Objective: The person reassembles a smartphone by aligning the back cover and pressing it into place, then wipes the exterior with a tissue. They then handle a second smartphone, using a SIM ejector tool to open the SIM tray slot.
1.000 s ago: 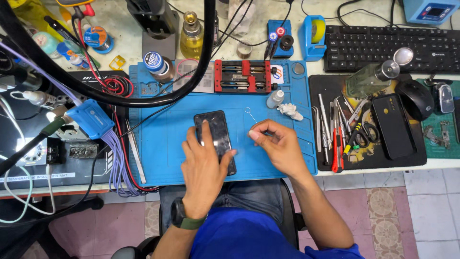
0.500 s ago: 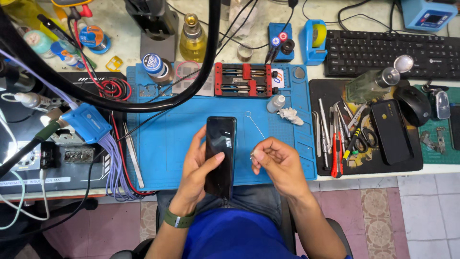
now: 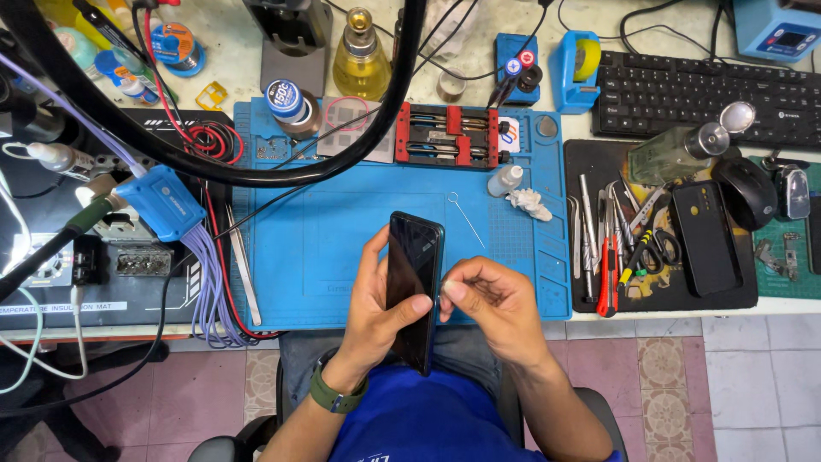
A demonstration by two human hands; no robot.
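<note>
Big blue rubber work mat [image 3: 325,248] covers the bench centre, w/ a black tool tray [image 3: 590,295] to its right holding tweezers, a red-handled tool [image 3: 605,278] and a 2nd black phone [image 3: 706,238] lying flat. Above the tray, a black keyboard [image 3: 684,81]. Along the mat's top edge sits a red and black clamp jig [image 3: 453,137]; a thin metal pin [image 3: 466,216] lies loose on the mat just right of centre.

The slim black smartphone [image 3: 414,287] is off the mat, held upright-ish over the lap at the bench edge, dark screen facing up. Left hand [image 3: 376,308] is closed round it: thumb across the right side, fingers behind. Right hand [image 3: 500,308] is pinched shut, thumb and forefinger tip together, touching the phone's right edge; whether sth tiny sits in that pinch, can't tell.

To do this well, I'd judge: keep the left grip firm but off the glass, brace both wrists near the bench edge, and work the right edge w/ small, straight pushes. Keeping the phone over the mat would help, so 1 dropped part stays findable.
</note>
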